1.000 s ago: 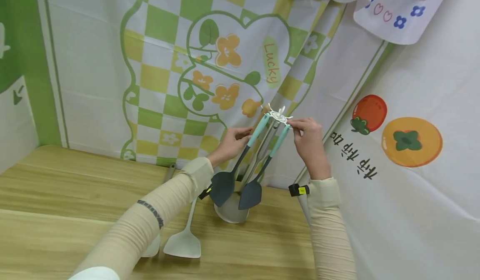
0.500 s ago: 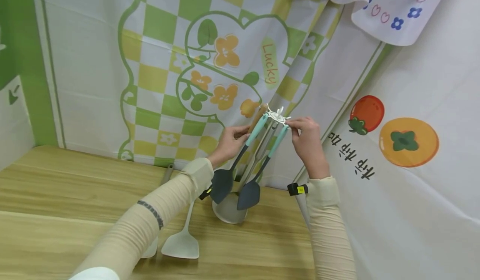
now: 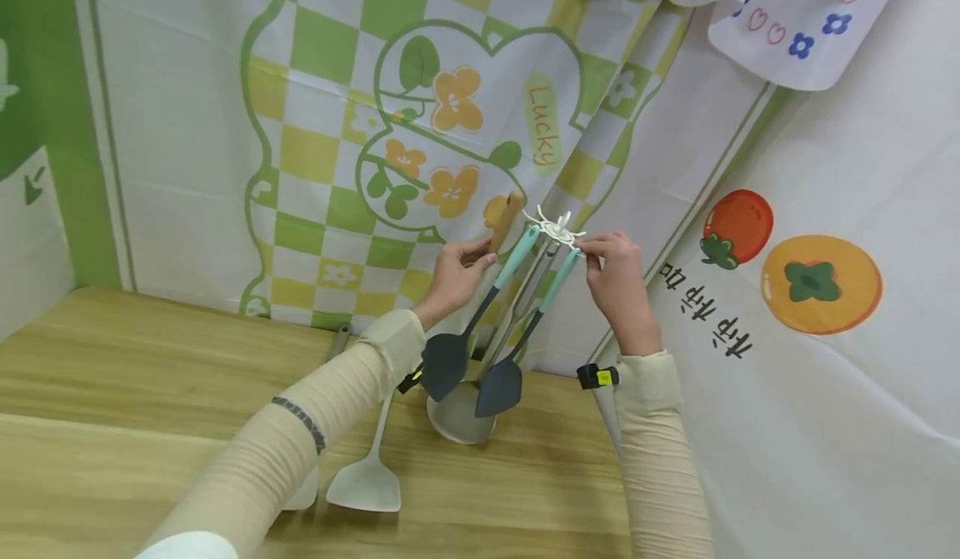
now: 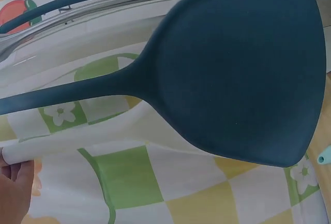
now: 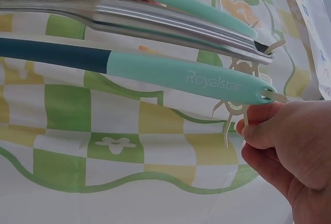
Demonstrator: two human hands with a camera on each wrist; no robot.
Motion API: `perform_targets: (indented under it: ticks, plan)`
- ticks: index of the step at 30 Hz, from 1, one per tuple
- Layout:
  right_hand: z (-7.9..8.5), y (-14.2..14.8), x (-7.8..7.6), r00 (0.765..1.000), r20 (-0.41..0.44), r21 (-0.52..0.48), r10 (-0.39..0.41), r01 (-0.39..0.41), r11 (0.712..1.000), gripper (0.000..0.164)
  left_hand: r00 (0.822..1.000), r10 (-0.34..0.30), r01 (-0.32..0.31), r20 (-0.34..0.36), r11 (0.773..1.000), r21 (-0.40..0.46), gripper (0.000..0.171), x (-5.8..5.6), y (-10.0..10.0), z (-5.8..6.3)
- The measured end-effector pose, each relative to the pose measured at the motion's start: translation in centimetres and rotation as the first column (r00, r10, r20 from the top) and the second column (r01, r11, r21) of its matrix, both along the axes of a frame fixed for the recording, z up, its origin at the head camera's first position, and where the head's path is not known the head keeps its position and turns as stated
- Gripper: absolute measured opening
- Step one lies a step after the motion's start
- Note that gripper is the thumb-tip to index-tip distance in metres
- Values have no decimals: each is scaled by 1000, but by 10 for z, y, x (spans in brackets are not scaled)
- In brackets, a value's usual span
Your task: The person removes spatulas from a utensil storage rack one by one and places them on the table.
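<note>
My left hand (image 3: 452, 282) grips a utensil with a wooden handle (image 3: 504, 222) and a white shaft (image 4: 77, 137); its lower end is largely hidden behind a dark blue turner (image 4: 238, 74). The handle's top stands left of the white hook ring (image 3: 557, 228) of a utensil stand, apart from it. With thumb and fingertips, my right hand (image 5: 292, 149) pinches a hook of that ring. Beside those fingers hangs a second dark blue turner (image 3: 500, 388) by its mint handle (image 5: 181, 76). Between the two turners hangs a steel-handled utensil (image 5: 155, 25).
The stand's round pale base (image 3: 461, 421) rests near the back of the wooden table (image 3: 150, 359). A pale turner (image 3: 365, 484) lies left of it. Another pale utensil (image 3: 303, 494) is partly hidden by my left sleeve. Patterned cloth (image 3: 315, 159) hangs behind.
The wooden handle has shifted left and slightly up, from against the hook ring to apart from it, with my left hand around it. My right hand stays at the ring.
</note>
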State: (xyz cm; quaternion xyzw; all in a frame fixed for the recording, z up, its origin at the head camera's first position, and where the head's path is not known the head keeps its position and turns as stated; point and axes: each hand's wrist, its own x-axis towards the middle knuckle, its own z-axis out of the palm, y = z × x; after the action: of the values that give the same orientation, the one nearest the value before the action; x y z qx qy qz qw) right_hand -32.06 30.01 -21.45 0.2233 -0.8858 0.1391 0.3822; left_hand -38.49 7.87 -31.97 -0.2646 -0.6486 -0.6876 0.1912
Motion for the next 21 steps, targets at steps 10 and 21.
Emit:
perform_targets:
  ticks: [10,21]
  plan:
    - [1,-1,2,1000,16,-1,-15,15,1000,19,999,54,-54,4,994,92,40,0,-2,1]
    - [2,-2,6,999,50,-17,-14,15,1000,19,994,107,-106,5,981,161,37,3,-9,6]
